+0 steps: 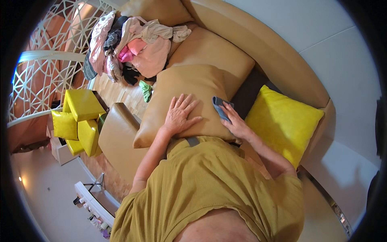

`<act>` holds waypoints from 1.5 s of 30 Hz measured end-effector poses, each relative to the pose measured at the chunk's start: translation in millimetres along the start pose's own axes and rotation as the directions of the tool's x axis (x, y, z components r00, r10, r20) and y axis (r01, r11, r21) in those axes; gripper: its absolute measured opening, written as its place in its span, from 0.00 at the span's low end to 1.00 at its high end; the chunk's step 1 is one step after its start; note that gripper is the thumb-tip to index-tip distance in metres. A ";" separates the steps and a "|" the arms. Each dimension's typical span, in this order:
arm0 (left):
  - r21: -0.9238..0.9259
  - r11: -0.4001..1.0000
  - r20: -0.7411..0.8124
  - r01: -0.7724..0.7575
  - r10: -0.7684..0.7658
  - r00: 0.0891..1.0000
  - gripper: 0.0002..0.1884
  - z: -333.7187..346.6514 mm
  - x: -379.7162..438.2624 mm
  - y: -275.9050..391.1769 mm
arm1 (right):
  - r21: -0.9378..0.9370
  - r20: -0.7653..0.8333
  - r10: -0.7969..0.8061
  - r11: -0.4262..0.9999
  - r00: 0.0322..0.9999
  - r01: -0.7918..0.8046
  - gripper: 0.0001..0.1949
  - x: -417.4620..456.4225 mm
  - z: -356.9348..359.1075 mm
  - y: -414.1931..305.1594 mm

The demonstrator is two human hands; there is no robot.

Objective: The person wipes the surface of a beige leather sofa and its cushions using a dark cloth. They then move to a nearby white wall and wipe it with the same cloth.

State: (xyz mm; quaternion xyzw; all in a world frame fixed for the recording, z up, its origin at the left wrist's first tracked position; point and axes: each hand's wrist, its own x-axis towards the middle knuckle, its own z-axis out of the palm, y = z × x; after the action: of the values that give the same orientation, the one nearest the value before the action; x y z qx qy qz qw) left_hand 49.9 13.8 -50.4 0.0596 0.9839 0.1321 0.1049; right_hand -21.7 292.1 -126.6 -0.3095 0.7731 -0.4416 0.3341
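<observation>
A tan leather-like cushion (193,81) lies in front of me, against my waist. Spread flat on its lower middle is my left hand (182,115), fingers apart and holding nothing. At the cushion's right edge my right hand (234,121) presses a folded grey-blue cloth (222,107) against the cushion's side. A yellow cushion (284,121) leans on the sofa to the right of that hand. Behind the tan cushion, a tan seat cushion (211,56) rests askew, with a dark sofa base (249,92) showing beside it.
The curved sofa backrest (260,39) runs along the upper right. Heaped clothes (151,54) lie at the upper left, near a green crumpled item (146,90) by the wooden floor. Yellow seats (83,106) and a white lattice partition (45,84) stand left, a white shelf (93,202) lower left.
</observation>
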 end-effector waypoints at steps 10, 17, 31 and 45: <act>0.094 0.991 0.094 0.094 -0.103 0.990 0.39 24.6 81.4 -11.2 | 0.237 -0.164 0.212 0.957 0.963 -0.170 0.32 131.6 -5.7 54.5; 0.017 0.998 0.036 0.055 -0.055 0.998 0.39 40.1 35.6 -16.9 | -0.036 -0.090 0.127 0.991 0.988 -0.131 0.31 59.9 15.2 6.2; -0.086 0.995 -0.047 0.052 -0.057 0.997 0.37 72.9 -25.9 4.0 | -0.051 -0.320 0.308 0.939 0.896 -0.341 0.31 115.9 69.9 56.8; -0.119 0.993 -0.024 -0.014 0.011 1.000 0.33 76.6 -37.4 14.9 | -0.403 -0.293 0.198 0.862 0.935 -0.308 0.28 171.3 74.7 46.4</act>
State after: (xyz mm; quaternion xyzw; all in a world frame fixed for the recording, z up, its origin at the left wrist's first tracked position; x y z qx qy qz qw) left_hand 104.6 41.7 -111.4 0.0578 0.9750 0.1920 0.0962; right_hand -71.5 143.5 -238.4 -0.2162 0.9218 -0.2405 0.2139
